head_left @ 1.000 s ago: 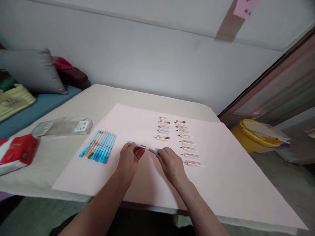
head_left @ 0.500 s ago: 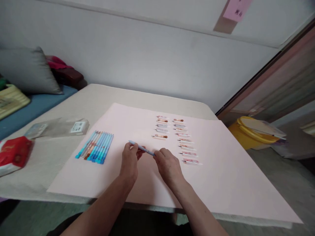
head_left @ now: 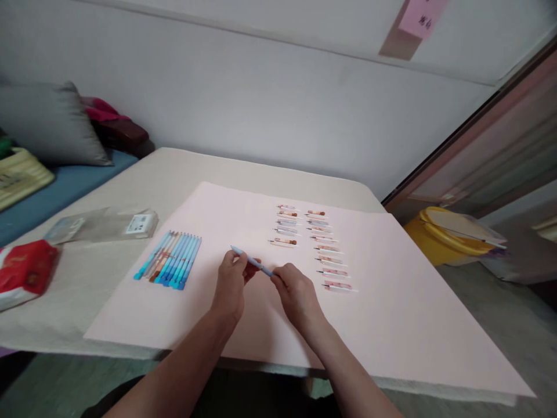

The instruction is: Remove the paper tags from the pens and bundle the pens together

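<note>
A light blue pen (head_left: 253, 262) is held between both my hands above the pink sheet (head_left: 418, 313). My left hand (head_left: 230, 281) pinches its left part, with the fingertips around the barrel. At the pen's right end, the fingers of my right hand (head_left: 296, 290) are closed on it. To the left lies a row of blue and brown pens (head_left: 172, 261), side by side. On the right, disassembled pens, each with its barrel beside a thin refill, lie in two columns; one pink barrel (head_left: 338, 285) is nearest to my right hand.
A clear plastic bag (head_left: 107, 225) with a white label and a red packet (head_left: 26, 273) lie on the table's left side. A yellow bucket (head_left: 444, 238) stands on the floor at the right. Behind the table rises a pale wall (head_left: 261, 104).
The pen and both hands stay almost in the same place. The pen's left tip has shifted very slightly to the right.
</note>
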A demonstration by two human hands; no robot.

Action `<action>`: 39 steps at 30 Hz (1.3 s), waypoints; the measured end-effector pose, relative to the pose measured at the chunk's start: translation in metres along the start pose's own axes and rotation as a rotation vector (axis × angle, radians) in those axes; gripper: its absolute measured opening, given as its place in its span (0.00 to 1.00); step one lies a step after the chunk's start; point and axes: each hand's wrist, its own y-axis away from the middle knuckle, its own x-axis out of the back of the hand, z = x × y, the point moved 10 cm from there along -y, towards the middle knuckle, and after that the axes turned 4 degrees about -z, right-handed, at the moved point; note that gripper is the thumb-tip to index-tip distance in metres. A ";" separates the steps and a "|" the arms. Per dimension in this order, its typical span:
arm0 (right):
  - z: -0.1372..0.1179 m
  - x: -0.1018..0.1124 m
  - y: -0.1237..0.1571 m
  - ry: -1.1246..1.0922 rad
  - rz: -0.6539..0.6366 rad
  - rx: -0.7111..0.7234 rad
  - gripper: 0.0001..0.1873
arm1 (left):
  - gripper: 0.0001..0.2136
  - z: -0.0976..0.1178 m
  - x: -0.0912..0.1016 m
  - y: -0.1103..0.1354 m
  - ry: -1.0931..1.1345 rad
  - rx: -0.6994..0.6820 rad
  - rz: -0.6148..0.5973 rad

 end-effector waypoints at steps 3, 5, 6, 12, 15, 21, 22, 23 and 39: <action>0.009 -0.002 -0.001 -0.191 -0.024 -0.081 0.07 | 0.09 0.003 -0.003 0.000 0.003 -0.013 -0.034; 0.015 -0.002 -0.002 -0.277 -0.032 -0.133 0.07 | 0.09 0.003 -0.005 -0.001 0.005 -0.001 -0.057; 0.017 -0.002 -0.002 -0.298 -0.033 -0.149 0.07 | 0.09 0.003 -0.006 -0.001 0.007 0.009 -0.067; 0.014 -0.001 -0.002 -0.318 -0.026 -0.176 0.08 | 0.12 0.008 -0.007 -0.001 -0.036 -0.010 -0.082; 0.011 -0.004 -0.001 -0.345 -0.031 -0.170 0.07 | 0.12 0.014 -0.004 -0.001 -0.096 -0.048 -0.053; 0.015 -0.009 0.001 -0.430 -0.067 -0.231 0.09 | 0.10 0.004 -0.010 -0.002 0.058 0.066 -0.101; 0.016 -0.009 0.001 -0.434 -0.070 -0.234 0.09 | 0.09 0.003 -0.011 -0.002 0.084 0.083 -0.114; 0.016 -0.008 0.000 -0.433 -0.068 -0.235 0.09 | 0.09 0.001 -0.012 -0.002 0.103 0.095 -0.127; 0.014 -0.005 0.000 -0.345 -0.038 -0.231 0.09 | 0.08 -0.001 -0.003 -0.006 0.174 0.126 -0.074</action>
